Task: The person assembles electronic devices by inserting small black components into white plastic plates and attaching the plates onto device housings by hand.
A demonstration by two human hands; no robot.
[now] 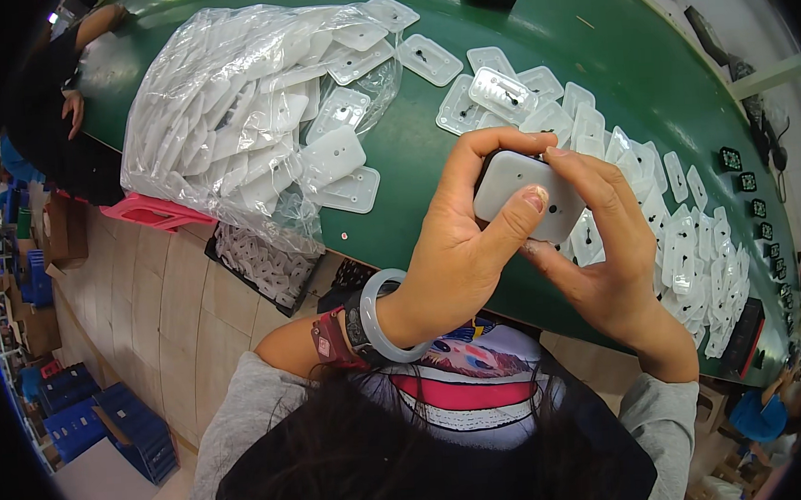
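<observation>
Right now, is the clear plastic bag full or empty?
The bag is well filled: white plates crowd inside, visible through the clear plastic.

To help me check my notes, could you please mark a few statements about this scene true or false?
1. The left hand holds the white-faced case. True.
2. The right hand lies flat on the table. False: it is up at the case.
3. The table is white. False: it is green.
4. The clear plastic bag contains white covers. True.
5. The pale bracelet is on the right wrist. False: the left.
</observation>
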